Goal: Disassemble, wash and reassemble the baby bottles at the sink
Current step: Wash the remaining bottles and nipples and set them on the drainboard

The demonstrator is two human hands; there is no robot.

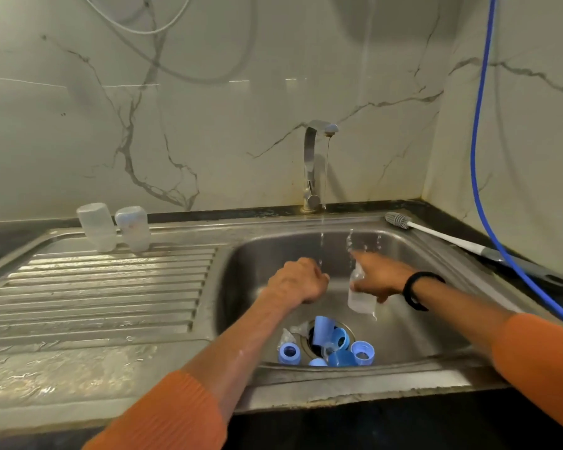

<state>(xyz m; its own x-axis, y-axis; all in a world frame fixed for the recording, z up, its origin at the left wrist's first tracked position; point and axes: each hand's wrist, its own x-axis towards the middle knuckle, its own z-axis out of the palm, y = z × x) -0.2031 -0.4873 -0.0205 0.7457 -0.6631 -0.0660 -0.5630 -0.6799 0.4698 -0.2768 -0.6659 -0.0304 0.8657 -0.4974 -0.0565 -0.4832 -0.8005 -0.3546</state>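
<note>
Both hands are over the basin of the steel sink (pixel 413 254), under and beside a thin stream of water (pixel 324 190) running from the tap (pixel 312 164).

The left hand (pixel 301 282) is clenched into a fist with its knuckles just at the stream; whether anything is inside the fist cannot be told. The right hand (pixel 382 277) grasps a clear bottle body (pixel 359 295), fingers wrapped round its upper part, the bottle hanging roughly upright with its lower end below the hand. Water droplets are in the air above this hand. A black band (pixel 413 292) sits on the right wrist; both forearms end in orange sleeves (pixel 173 414).

At the drain (pixel 309 344) lies a cluster of loose parts: blue rings (pixel 289 352), blue caps (pixel 324 329) and clear teats (pixel 286 336), touching or overlapping one another. Exact count of each cannot be told.

On the drainboard (pixel 95 297), at its rear edge, two further clear bottle bodies (pixel 114 227) stand side by side, apparently mouth down, just beside one another.

On the table at the right rear corner of the sink lies a bottle brush (pixel 436 232), grey bristle head towards the tap, handle pointing right. A blue hose (pixel 480 141) hangs down the wall and crosses over the brush handle.
</note>
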